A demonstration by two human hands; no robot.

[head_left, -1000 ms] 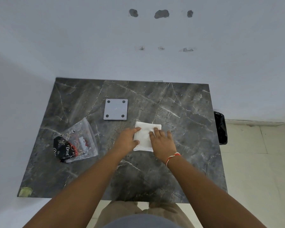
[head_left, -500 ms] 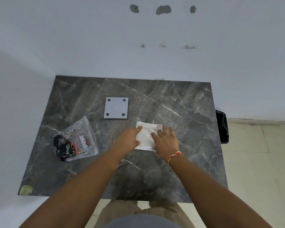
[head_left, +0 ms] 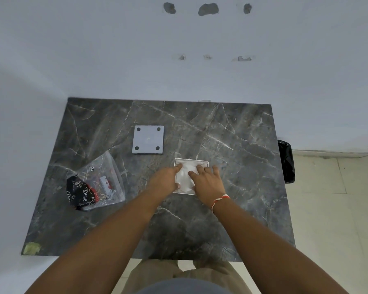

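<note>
1. Room: plain pale bluish wall (head_left: 94, 49) with three dark patched holes (head_left: 208, 9) high up and smaller chipped marks below them. Beige tiled floor (head_left: 327, 209) on the right.
2. Dark grey marble-pattern rectangular surface (head_left: 232, 219) has its far edge against the wall, and its left edge looks to meet a wall too. White veins run across it.
3. Black bin bag (head_left: 286, 162) sits on the floor just beside the surface's right edge.
4. Small yellow-green tape patch (head_left: 31, 248) is on the near left corner of the surface.
5. Flat grey square plate with four dark corner holes (head_left: 148, 139) lies left of centre toward the far side, apart from everything else.
6. Clear plastic bag with black and red contents (head_left: 96, 183) lies on the left part, near the plate but not touching it.
7. White square packet with a thin rim and crumpled soft middle (head_left: 184, 177) lies flat around mid-surface, right of the plate and nearer to the person.
8. Left hand (head_left: 165, 180) rests on the packet's left side, with the index finger at the far left corner and the thumb at the near edge.
9. Right hand (head_left: 207, 183), with a red-and-white thread bracelet (head_left: 220, 199) on its wrist, lies on the packet's right side. Its fingers (head_left: 202, 169) are spread and fairly straight, pressing flat and not curled round it.
</note>
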